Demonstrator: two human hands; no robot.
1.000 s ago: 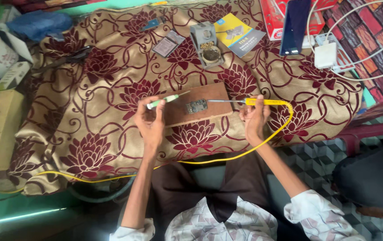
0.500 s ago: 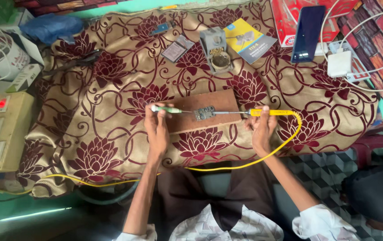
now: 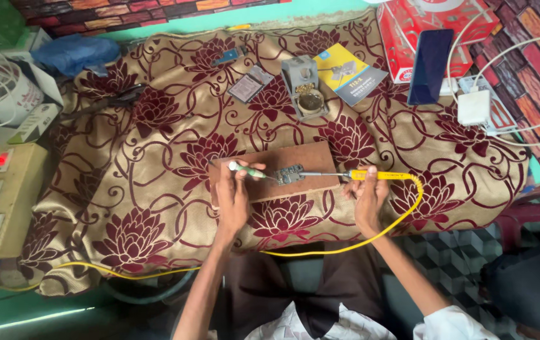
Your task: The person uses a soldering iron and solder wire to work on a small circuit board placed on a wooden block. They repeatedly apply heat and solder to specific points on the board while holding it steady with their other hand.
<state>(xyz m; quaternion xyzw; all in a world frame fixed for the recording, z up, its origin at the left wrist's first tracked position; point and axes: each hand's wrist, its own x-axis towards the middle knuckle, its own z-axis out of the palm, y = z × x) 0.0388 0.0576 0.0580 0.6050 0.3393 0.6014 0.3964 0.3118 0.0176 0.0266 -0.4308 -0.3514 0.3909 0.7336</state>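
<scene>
Nearest, the person's left hand (image 3: pixel 232 200) has its fingers pinched together on a slim green-and-white handled probing tool (image 3: pixel 249 170), tip slanting right toward a small grey-green circuit board (image 3: pixel 289 174). The right hand (image 3: pixel 368 198) has its fingers clamped on a yellow-handled soldering iron (image 3: pixel 371 175), whose metal tip reaches left to the board's edge while its yellow cable (image 3: pixel 345 242) loops back to the near side. The board lies at the middle of a flat brown wooden slab (image 3: pixel 311 160) on the maroon-flowered gold cloth (image 3: pixel 157 164). It looks light, stiff and fragile, best held by its edges. Farther off, a grey metal stand (image 3: pixel 306 94) holds a coil of brass-coloured cleaning wool (image 3: pixel 311 101) in its round cup. At far right stands a dark blue phone (image 3: pixel 430 66).
</scene>
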